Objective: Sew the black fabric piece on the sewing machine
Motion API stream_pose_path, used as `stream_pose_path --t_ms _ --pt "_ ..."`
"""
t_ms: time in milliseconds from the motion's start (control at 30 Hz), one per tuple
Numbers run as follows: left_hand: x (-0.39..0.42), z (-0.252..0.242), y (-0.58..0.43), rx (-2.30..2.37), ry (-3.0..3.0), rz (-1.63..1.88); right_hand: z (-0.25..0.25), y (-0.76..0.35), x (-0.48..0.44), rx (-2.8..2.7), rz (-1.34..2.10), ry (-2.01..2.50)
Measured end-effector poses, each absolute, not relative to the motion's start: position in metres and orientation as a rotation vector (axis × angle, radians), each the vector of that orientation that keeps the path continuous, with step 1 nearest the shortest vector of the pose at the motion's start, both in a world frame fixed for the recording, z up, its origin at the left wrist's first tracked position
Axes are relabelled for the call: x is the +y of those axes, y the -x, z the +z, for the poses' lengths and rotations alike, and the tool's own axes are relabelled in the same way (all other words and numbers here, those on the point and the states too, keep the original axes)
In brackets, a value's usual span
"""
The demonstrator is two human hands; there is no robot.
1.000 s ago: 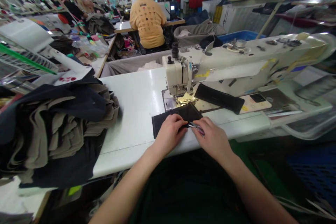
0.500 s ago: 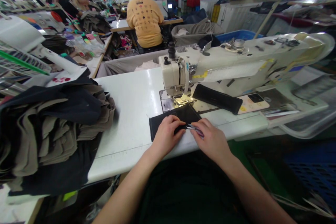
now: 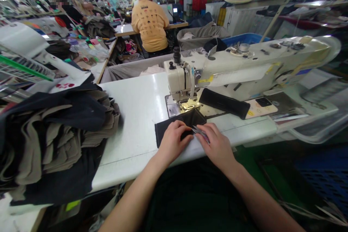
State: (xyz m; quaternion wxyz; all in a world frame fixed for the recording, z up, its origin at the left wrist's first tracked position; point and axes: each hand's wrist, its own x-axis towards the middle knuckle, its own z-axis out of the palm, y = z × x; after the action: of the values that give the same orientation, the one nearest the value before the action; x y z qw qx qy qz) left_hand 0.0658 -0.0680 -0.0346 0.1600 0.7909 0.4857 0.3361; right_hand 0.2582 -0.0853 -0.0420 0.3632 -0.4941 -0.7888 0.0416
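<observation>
On the white table in front of the sewing machine [image 3: 187,83] lies a dark fabric piece [image 3: 162,127] with stitched edges. My left hand [image 3: 175,136] pinches the near edge of this fabric between thumb and fingers. Small thread snips [image 3: 200,134] are in my right hand [image 3: 216,141], its fingers closed round them. Their blades point left, close to my left fingertips at the fabric's edge. Whether a thread lies between the blades is too small to tell. Behind, a folded black fabric piece [image 3: 224,103] rests by the machine's base.
A tall heap of dark and grey-brown fabric pieces [image 3: 59,137] stands at the left. A phone [image 3: 261,107] lies right of the folded piece. A lamp-like white fixture [image 3: 24,43] reaches in from the left. Farther off, a person in a yellow shirt [image 3: 150,25] sits at another table.
My right hand and the snips have shifted slightly left, nearer my left fingertips. The fabric stays in place, and the view has moved a little.
</observation>
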Motion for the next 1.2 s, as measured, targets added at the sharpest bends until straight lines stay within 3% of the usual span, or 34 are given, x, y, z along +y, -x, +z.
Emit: stream_pose_path --t_ms 767,1200 --pt "-0.069 -0.034 -0.069 1.376 -2.223 1.018 -0.043 -0.26 -0.086 -2.128 -0.125 1.301" --pt "-0.069 -0.025 -0.06 1.393 -2.024 0.984 -0.042 -0.249 -0.087 -2.032 0.075 1.407"
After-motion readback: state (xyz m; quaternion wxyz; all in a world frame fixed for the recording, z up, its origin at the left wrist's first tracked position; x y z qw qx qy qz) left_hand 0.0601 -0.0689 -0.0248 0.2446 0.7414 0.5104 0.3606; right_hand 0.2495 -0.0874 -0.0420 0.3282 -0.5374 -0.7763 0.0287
